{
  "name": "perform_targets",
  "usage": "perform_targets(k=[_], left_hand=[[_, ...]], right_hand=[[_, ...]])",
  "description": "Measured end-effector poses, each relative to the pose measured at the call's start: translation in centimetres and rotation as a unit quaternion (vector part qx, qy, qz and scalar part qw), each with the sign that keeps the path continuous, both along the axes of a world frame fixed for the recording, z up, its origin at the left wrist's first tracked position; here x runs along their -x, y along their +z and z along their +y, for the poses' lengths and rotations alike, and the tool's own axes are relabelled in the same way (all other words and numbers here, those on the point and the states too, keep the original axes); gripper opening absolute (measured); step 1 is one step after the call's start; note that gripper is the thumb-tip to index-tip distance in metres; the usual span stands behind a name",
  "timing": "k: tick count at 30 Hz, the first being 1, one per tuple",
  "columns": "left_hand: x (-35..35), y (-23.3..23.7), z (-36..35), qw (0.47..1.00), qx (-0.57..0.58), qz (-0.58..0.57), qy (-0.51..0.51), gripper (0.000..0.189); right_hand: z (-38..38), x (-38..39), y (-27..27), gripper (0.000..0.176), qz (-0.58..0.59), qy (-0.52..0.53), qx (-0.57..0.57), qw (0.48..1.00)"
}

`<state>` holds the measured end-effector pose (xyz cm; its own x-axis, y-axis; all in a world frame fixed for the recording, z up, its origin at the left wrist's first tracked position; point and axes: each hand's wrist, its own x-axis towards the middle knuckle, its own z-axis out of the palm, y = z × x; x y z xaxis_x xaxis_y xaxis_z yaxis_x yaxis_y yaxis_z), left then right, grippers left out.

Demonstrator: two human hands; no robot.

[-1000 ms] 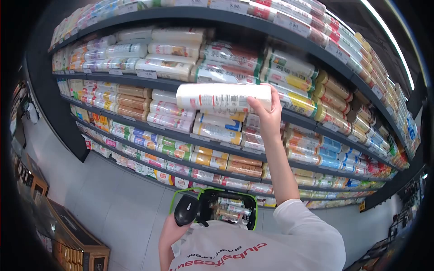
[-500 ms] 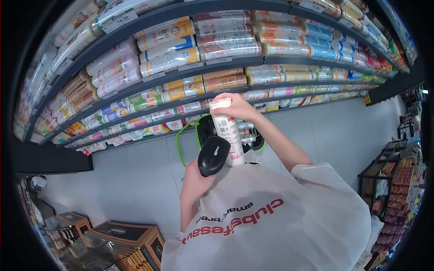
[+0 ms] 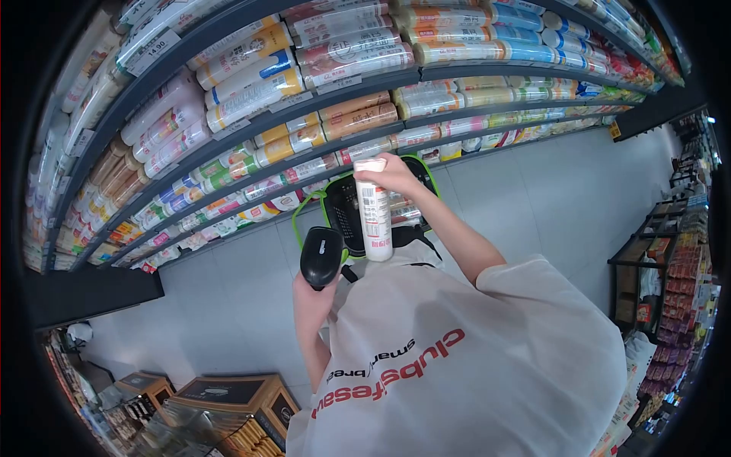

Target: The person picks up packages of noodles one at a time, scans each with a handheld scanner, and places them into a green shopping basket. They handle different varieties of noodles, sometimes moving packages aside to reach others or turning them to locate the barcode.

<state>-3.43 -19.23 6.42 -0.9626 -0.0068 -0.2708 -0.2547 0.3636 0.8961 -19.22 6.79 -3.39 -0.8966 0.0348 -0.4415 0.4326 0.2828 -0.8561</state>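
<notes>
My right hand (image 3: 392, 174) is closed round the top of a long white noodle pack (image 3: 375, 221) with a barcode and red print. The pack is held nearly upright in front of my shirt, over a black basket (image 3: 339, 199) with a green rim. A black handheld barcode scanner (image 3: 321, 257) is in my left hand (image 3: 313, 298), its head up and to the left of the pack, with a gap between them. The scanner head hides part of my left fingers. Behind the pack, several wrapped packs (image 3: 405, 207) show inside the basket.
Shelves (image 3: 358, 122) with rows of wrapped cylindrical packs and price tags curve across the front. At the lower left stand wooden display boxes (image 3: 232, 400). A dark rack (image 3: 643, 263) and stocked shelves line the right. Grey tiled floor (image 3: 525, 194) lies between.
The scanner has moved left, away from the pack it overlapped before. The pack has shifted slightly left and stands straighter. More of the basket now shows as the view has tilted.
</notes>
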Motion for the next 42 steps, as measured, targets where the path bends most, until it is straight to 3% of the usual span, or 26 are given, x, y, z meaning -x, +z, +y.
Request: perform_targets(k=[3,6,9,12,15,16,19,20,23,24,27,31,32,35,39,40,42], left_hand=[[-0.9,-0.6,-1.5,0.998,0.014,-0.029,0.048,0.022],[-2.0,-1.4,-3.4,0.993,0.023,-0.075,0.086,0.021],[-3.2,-1.1,-4.1,0.989,0.029,-0.082,0.122,0.02],[-4.0,-1.2,-4.6,0.986,0.043,-0.093,0.135,0.019],[-4.1,-0.9,-4.9,0.981,0.043,-0.125,0.143,0.017],[-4.1,-0.9,-4.9,0.98,0.049,-0.132,0.143,0.017],[-4.4,-1.3,-5.0,0.979,0.052,-0.13,0.151,0.015],[-4.2,-0.9,-4.9,0.977,0.052,-0.14,0.152,0.015],[-4.0,-0.5,-5.0,0.971,0.072,-0.161,0.161,0.018],[-3.9,0.0,-4.7,0.971,0.075,-0.155,0.164,0.019],[-3.8,0.6,-4.1,0.966,0.082,-0.163,0.182,0.021],[-4.7,-1.7,-5.0,0.962,0.082,-0.173,0.197,0.018],[-4.8,-2.2,-4.9,0.959,0.077,-0.185,0.2,0.017],[-5.4,-2.6,-4.1,0.947,0.082,-0.217,0.222,0.017],[-5.4,-1.9,-3.4,0.935,0.096,-0.25,0.231,0.017],[-5.1,-1.8,-3.1,0.934,0.093,-0.251,0.237,0.017],[-4.6,-1.8,-2.5,0.932,0.096,-0.248,0.247,0.015]], right_hand=[[3.0,-2.2,-3.7,0.066,0.087,-0.028,-0.208,0.974],[4.7,-5.6,-11.7,0.067,0.151,-0.055,-0.279,0.947],[6.2,-6.7,-19.2,0.067,0.04,-0.198,-0.281,0.938],[8.1,-6.6,-23.2,0.057,-0.142,-0.286,-0.254,0.913],[9.4,-7.2,-28.4,0.053,-0.168,-0.333,-0.178,0.911],[10.4,-7.0,-32.7,0.058,-0.177,-0.326,-0.173,0.912],[8.5,-6.4,-27.4,0.061,-0.181,-0.318,-0.166,0.916],[8.8,-5.9,-27.8,0.074,-0.22,-0.285,-0.151,0.921],[8.5,-4.2,-25.4,0.076,-0.187,-0.233,-0.101,0.949],[9.0,-3.4,-28.8,0.079,-0.179,-0.205,-0.162,0.949],[8.4,-0.6,-28.1,0.08,-0.17,-0.224,-0.174,0.944],[8.5,4.2,-32.1,0.08,-0.199,-0.14,-0.158,0.957],[8.3,4.9,-33.0,0.079,-0.1,-0.065,-0.284,0.951],[9.2,6.7,-35.5,0.077,-0.163,-0.115,-0.207,0.958],[8.9,6.9,-37.2,0.069,-0.133,-0.112,-0.278,0.945],[8.3,7.0,-39.9,0.047,-0.167,-0.122,-0.315,0.926],[9.1,6.8,-42.6,0.035,-0.139,0.117,-0.303,0.936]])
